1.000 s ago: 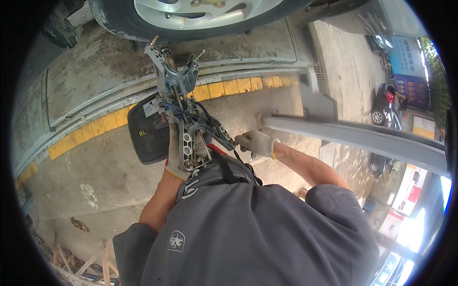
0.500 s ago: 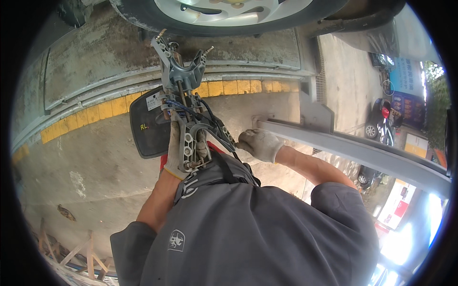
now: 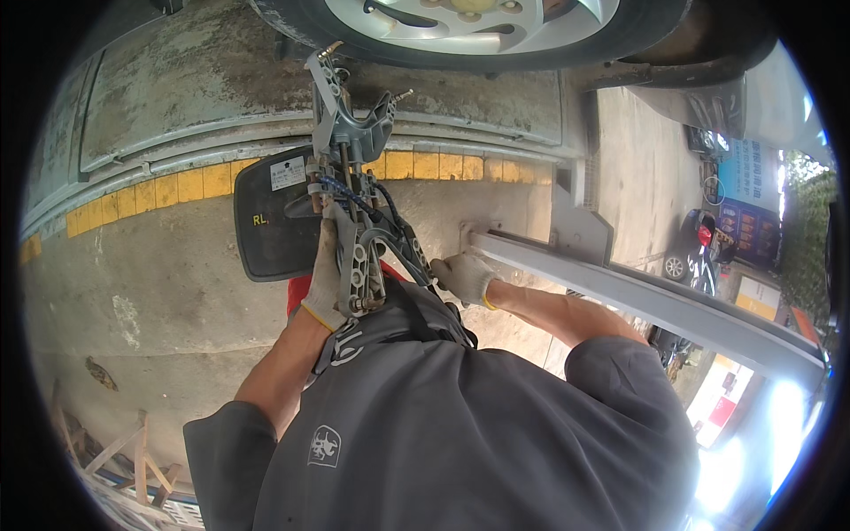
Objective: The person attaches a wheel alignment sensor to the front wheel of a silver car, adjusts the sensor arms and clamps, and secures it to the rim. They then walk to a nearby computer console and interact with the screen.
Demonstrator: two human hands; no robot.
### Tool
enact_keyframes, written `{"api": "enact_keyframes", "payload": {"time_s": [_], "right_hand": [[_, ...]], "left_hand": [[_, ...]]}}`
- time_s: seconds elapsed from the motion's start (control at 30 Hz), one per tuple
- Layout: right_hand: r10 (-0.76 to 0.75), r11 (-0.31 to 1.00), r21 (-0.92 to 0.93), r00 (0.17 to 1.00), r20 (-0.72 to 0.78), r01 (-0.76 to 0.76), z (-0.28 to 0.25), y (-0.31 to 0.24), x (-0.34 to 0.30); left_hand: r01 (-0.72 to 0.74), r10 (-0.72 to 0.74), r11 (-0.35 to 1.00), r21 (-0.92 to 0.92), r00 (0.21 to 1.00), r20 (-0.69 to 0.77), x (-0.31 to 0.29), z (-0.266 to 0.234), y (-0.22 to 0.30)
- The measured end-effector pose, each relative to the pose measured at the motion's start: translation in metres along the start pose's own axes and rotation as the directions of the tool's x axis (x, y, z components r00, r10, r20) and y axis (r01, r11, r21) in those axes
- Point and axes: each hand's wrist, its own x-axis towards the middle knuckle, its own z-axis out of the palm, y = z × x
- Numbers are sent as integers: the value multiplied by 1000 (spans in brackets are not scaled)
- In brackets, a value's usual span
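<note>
A grey metal wheel clamp [image 3: 347, 137] with forked arms, threaded rods and a blue cord stands upright before me, its lower end near my waist. A flat black target board [image 3: 274, 234] with yellow marking and a white label is fixed to its left side. My left hand [image 3: 329, 270], in a pale work glove, is wrapped around the clamp's lower left part; some fingers are hidden behind it. My right hand [image 3: 464, 276], gloved too, is closed at the end of the lower right arm. Above the clamp is a car wheel [image 3: 478, 57] with a silver rim and black tyre.
A raised metal platform [image 3: 204, 97] runs under the wheel, with a yellow-painted strip [image 3: 177, 188] along its edge. On the right a grey steel beam [image 3: 637, 292] slants from a bracket. Parked vehicles [image 3: 686, 252] stand beyond it. Wooden slats [image 3: 142, 456] lie lower left.
The view has shifted a little, with the wheel further right and more of its rim showing. The clamp's upper end has moved slightly right. Both hands keep their places on the clamp.
</note>
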Motion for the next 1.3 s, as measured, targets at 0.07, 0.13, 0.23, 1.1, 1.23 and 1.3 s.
{"api": "enact_keyframes", "payload": {"time_s": [0.07,0.13,0.23,1.1,1.23,1.3], "right_hand": [[182,966,169,978,100,-197,2,-2,9],[305,865,337,922,238,-372,2,-4,21],[377,738,439,853,360,-512,2,-9,28],[162,906,416,970,-178,-75,41,12,-13],[-51,920,365,966,-254,145,38,20,-9],[-190,944,214,944,-271,251,30,25,-9]], "left_hand": [[61,-64,998,34,995,79,-1,-4,2],[79,-87,995,66,988,130,-2,-6,2],[41,-52,995,95,991,124,-2,-6,0],[107,-129,986,125,975,181,-2,12,0],[179,-199,978,104,954,223,-6,13,1],[187,-209,976,111,948,241,-6,13,2]]}}
